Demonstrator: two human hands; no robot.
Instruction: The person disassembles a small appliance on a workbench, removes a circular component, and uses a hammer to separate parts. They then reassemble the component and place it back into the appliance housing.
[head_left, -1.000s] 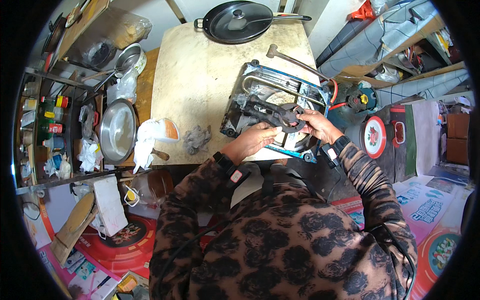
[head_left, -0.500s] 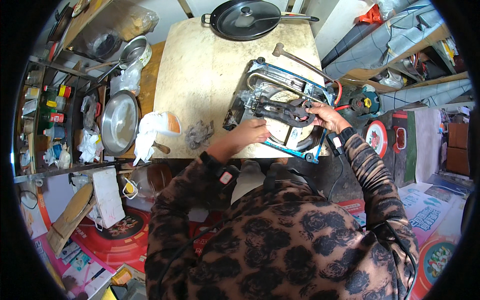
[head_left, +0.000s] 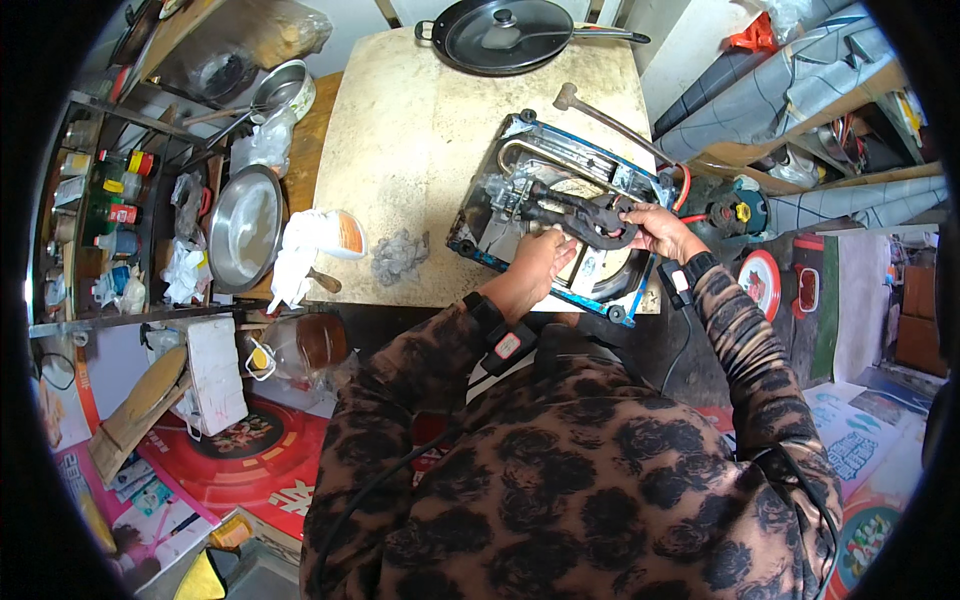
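A gas stove (head_left: 478,219) with blue edges lies with its inside exposed at the right of the table. Over its middle is a dark metal burner (head_left: 565,212) with two stems and a round end. My right hand (head_left: 655,230) pinches that round end from the right, fingers closed. My left hand (head_left: 540,265) reaches over the stove's near edge; its curled fingers grip the burner's near side, partly hidden. A bent metal gas pipe (head_left: 512,150) runs along the far inside of the stove. Whether the burner is loose from the stove I cannot tell.
A hose (head_left: 610,120) crosses the table behind the stove toward a gas cylinder (head_left: 738,212) at the right. A lidded pan (head_left: 500,45) sits at the far edge. A crumpled grey rag (head_left: 400,257), a white spray bottle (head_left: 343,235) and a steel basin (head_left: 246,235) are leftward.
My left hand has moved right and closer onto the burner's near side. The burner's round end has shifted slightly, with my right hand still on it. The whole view has shifted a little.
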